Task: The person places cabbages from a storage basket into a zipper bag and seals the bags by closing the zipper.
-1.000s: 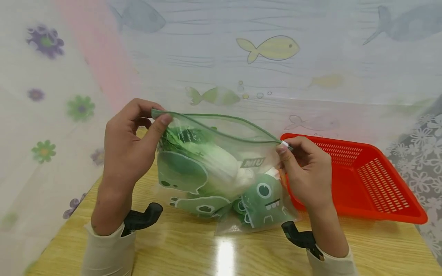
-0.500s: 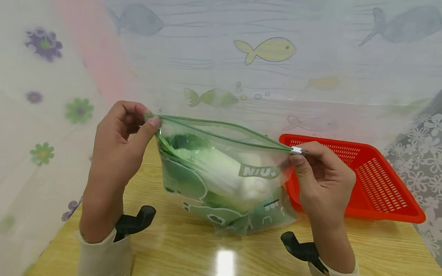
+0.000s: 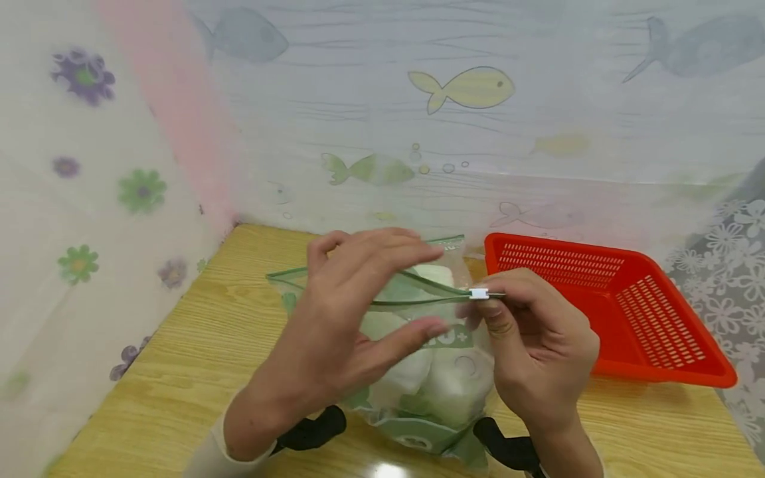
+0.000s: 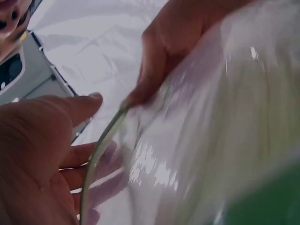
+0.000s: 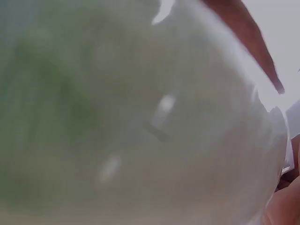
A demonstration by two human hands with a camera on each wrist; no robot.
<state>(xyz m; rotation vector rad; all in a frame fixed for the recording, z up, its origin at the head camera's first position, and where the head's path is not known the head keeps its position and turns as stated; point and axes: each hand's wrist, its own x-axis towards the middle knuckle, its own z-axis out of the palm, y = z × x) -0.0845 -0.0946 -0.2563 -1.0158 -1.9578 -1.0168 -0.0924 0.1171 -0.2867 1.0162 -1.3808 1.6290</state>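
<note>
A clear zip bag (image 3: 415, 435) with green printed pictures stands on the table, its green-edged mouth partly parted. Through the film shows a leafy vegetable (image 3: 400, 368) with a thick white base. My right hand (image 3: 546, 342) pinches the right corner of the mouth, beside a white slider (image 3: 479, 293). My left hand (image 3: 349, 318) is over the mouth, thumb on the near side and fingers above, with a gap between them. In the left wrist view the bag's rim (image 4: 105, 133) runs between that thumb and the fingers. The bag fills most of the right wrist view.
A red plastic basket (image 3: 657, 380) with slotted walls stands to the right of the bag. The wood-grain table (image 3: 197, 345) extends on the left. Behind it hangs a sheet (image 3: 358, 86) printed with fish and flowers.
My left hand has let go of the bag's left corner and moved right, toward the slider. The right hand keeps its pinch, now slightly lower. The bag has turned and its left corner has dropped.
</note>
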